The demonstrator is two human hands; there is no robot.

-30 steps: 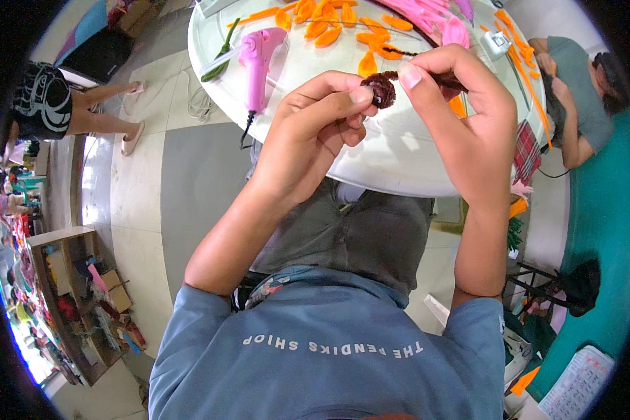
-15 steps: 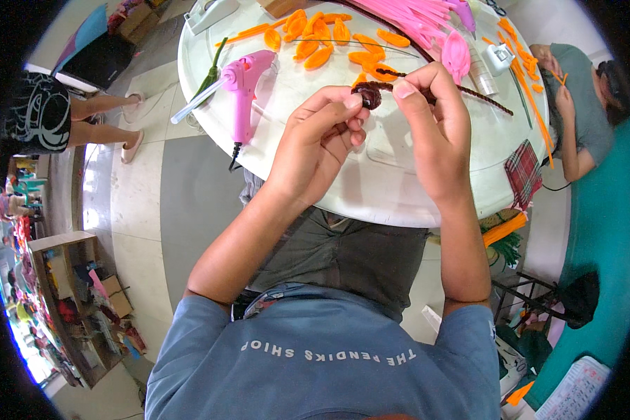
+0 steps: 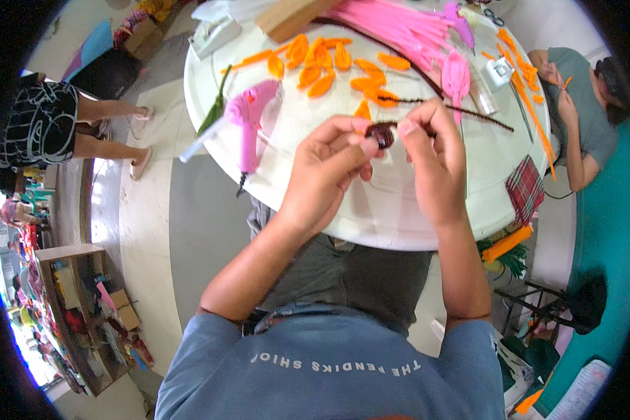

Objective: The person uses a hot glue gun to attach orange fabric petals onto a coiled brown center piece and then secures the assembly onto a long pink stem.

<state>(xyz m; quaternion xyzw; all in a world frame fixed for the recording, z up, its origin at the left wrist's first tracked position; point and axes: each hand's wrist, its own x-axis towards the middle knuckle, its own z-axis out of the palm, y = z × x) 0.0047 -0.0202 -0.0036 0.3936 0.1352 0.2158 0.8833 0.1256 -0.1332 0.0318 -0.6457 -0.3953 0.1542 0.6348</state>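
A dark brown coil [image 3: 381, 133] is pinched in the fingers [image 3: 352, 152] of the left hand [image 3: 323, 171], its strand [image 3: 393, 124] being held crosswise, just right of them, by the narrowly closed fingers of the right hand [image 3: 437, 164].

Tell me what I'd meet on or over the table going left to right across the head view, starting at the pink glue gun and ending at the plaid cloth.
Pink glue gun, left hand, dark brown coil, right hand, plaid cloth.

Red plaid cloth [image 3: 525, 190], teal surface [image 3: 598, 224]; wooden shelf [image 3: 68, 253], standing person [image 3: 38, 129]
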